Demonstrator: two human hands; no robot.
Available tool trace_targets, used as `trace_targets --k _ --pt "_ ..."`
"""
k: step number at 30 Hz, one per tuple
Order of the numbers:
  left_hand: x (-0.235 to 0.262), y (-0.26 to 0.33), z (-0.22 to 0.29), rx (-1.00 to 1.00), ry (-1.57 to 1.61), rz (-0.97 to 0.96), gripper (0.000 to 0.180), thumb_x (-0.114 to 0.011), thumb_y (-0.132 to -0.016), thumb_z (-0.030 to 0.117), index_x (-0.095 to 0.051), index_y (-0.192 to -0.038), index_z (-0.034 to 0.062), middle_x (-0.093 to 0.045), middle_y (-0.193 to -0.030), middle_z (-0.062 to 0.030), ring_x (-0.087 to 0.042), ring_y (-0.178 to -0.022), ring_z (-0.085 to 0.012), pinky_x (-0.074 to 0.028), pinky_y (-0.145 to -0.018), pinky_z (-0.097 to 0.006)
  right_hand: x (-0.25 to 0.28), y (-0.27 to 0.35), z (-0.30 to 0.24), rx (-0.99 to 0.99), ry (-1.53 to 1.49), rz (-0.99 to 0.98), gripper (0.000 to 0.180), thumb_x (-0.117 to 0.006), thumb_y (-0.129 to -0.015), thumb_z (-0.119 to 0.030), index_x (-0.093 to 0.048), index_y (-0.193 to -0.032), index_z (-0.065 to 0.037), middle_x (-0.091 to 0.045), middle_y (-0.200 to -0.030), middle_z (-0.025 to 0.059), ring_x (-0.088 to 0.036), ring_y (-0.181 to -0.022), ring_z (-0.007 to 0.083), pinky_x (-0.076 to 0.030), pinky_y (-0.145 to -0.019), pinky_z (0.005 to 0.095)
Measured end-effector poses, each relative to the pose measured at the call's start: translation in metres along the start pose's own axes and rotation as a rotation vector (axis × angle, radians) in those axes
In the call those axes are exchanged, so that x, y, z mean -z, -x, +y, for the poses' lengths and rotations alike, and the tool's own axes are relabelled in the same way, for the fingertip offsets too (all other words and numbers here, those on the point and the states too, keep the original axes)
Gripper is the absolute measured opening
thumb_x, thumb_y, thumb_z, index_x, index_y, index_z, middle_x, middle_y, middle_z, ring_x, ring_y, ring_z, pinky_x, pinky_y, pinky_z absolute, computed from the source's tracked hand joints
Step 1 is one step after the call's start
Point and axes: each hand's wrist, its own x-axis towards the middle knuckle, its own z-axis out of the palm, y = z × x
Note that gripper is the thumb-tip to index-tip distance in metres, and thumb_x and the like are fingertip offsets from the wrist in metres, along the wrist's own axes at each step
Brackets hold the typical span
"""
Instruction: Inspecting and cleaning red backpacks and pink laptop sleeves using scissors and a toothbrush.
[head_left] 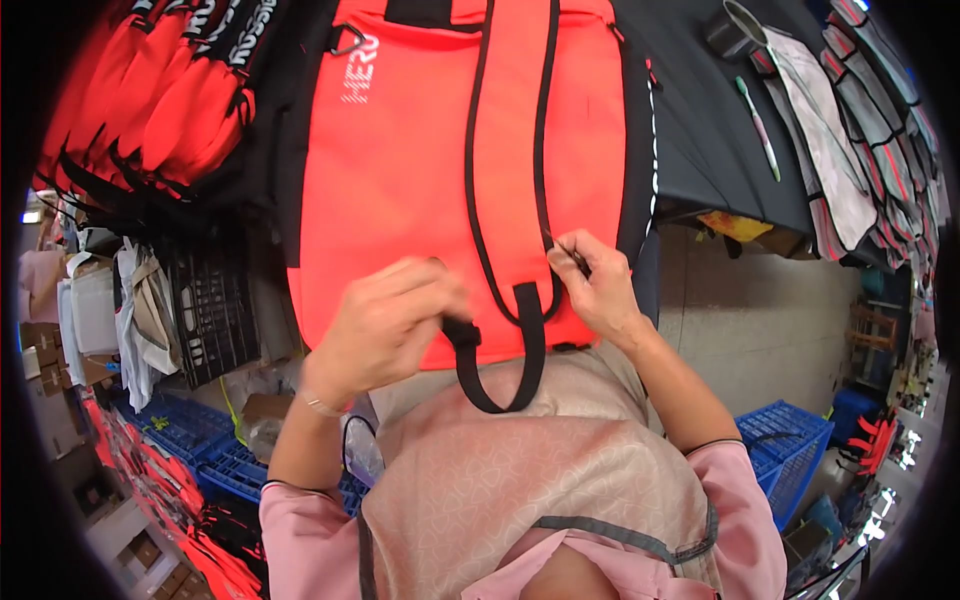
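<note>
A coral-red backpack with black edging lies in front of me, its near edge against my lap. One padded shoulder strap runs down its middle and ends in a black webbing loop that hangs over the near edge. My left hand, blurred, is curled closed above the buckle end of this webbing. A dark bit shows at its fingertips. My right hand pinches a small dark thing at the right border of the shoulder strap; I cannot make out what it is.
Red bags are piled at the far left. On the black-covered table at right lie a toothbrush, a dark cup and stacked grey pieces with black edging. Blue crates stand low on both sides.
</note>
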Motion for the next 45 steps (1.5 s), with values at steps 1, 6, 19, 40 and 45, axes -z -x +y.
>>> trace_targets --k 1,6,19,40,45 --pt "-0.014 -0.011 -0.001 -0.038 -0.187 0.026 0.035 -0.065 -0.082 0.014 -0.064 -0.116 0.0183 -0.058 -0.127 -0.0095 -0.054 -0.119 -0.0301 -0.044 -0.097 -0.048 0.004 0.004 -0.002 0.021 0.061 -0.019 0.006 -0.061 -0.09 -0.003 -0.058 -0.088 0.001 -0.057 -0.068 0.0108 -0.054 -0.059 0.0182 -0.044 -0.056 0.0303" --pt "-0.104 -0.023 -0.046 -0.12 -0.434 -0.145 0.075 -0.068 -0.081 0.037 -0.035 -0.148 0.0328 -0.024 -0.158 -0.006 -0.021 -0.144 -0.0371 -0.013 -0.103 -0.075 0.047 0.013 0.013 0.029 0.317 -0.117 0.01 -0.068 -0.085 -0.005 -0.062 -0.084 0.002 -0.063 -0.067 0.0071 -0.059 -0.062 0.0107 -0.048 -0.058 0.0291" --pt "-0.043 -0.033 -0.051 0.177 0.441 -0.203 0.035 -0.062 -0.091 0.026 -0.063 -0.123 0.0108 -0.052 -0.139 -0.0125 -0.044 -0.134 -0.0331 -0.023 -0.113 -0.056 -0.002 -0.224 -0.065 0.446 0.188 0.339 0.015 -0.061 -0.09 -0.011 -0.064 -0.104 -0.004 -0.066 -0.095 0.0109 -0.065 -0.085 0.0265 -0.05 -0.072 0.037" --pt "0.115 -0.169 -0.086 0.126 -0.417 0.753 0.044 -0.069 -0.085 0.013 -0.059 -0.126 0.0042 -0.042 -0.142 -0.0215 -0.051 -0.124 -0.0341 -0.049 -0.095 -0.039 0.006 -0.264 0.018 0.192 -0.28 0.285 0.022 -0.063 -0.094 -0.02 -0.067 -0.092 0.002 -0.065 -0.073 0.0005 -0.056 -0.068 0.0041 -0.046 -0.065 0.0217" --pt "0.125 -0.288 -0.188 0.551 -0.248 0.692 0.074 -0.071 -0.084 0.029 -0.04 -0.139 -0.0087 -0.053 -0.131 -0.027 -0.058 -0.115 -0.0344 -0.047 -0.097 -0.038 -0.007 -0.264 0.015 0.152 -0.294 0.244 0.021 -0.065 -0.093 -0.019 -0.067 -0.092 0.001 -0.066 -0.072 0.0022 -0.059 -0.068 0.0052 -0.047 -0.065 0.0214"
